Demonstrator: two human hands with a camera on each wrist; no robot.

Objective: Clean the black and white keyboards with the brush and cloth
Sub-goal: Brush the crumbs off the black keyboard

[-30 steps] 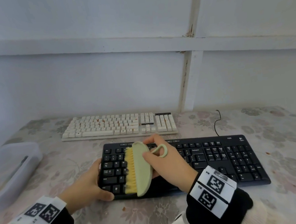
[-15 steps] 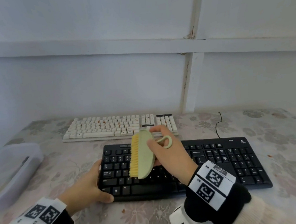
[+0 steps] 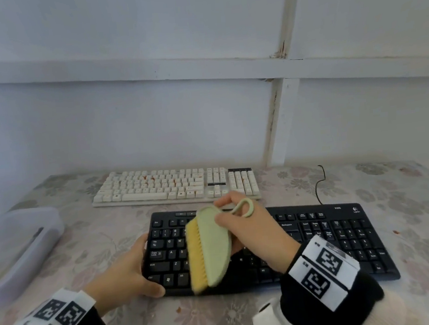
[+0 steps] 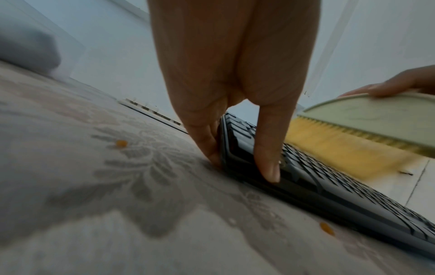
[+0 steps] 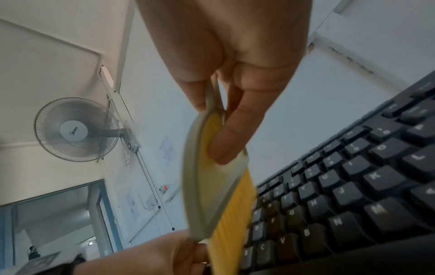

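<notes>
Left edge: left hand [image 3: 125,273] clamps the black keyboard [image 3: 320,241] end.
Centre: right hand [image 3: 251,233] pinches the green brush [image 3: 215,251], yellow bristles on glossy keys.
Upper centre: white keyboard [image 3: 173,186], apart.

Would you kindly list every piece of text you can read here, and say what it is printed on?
"K200": black keyboard, top right.
"Caps Lock", "Shift", "Ctrl", "Alt", "Tab": its left keys.
"L", "K", "J", "M", "N", "B": its keys, right wrist view.
Fan hub logo: too blurred.
White keyboard legends: too small.
</notes>
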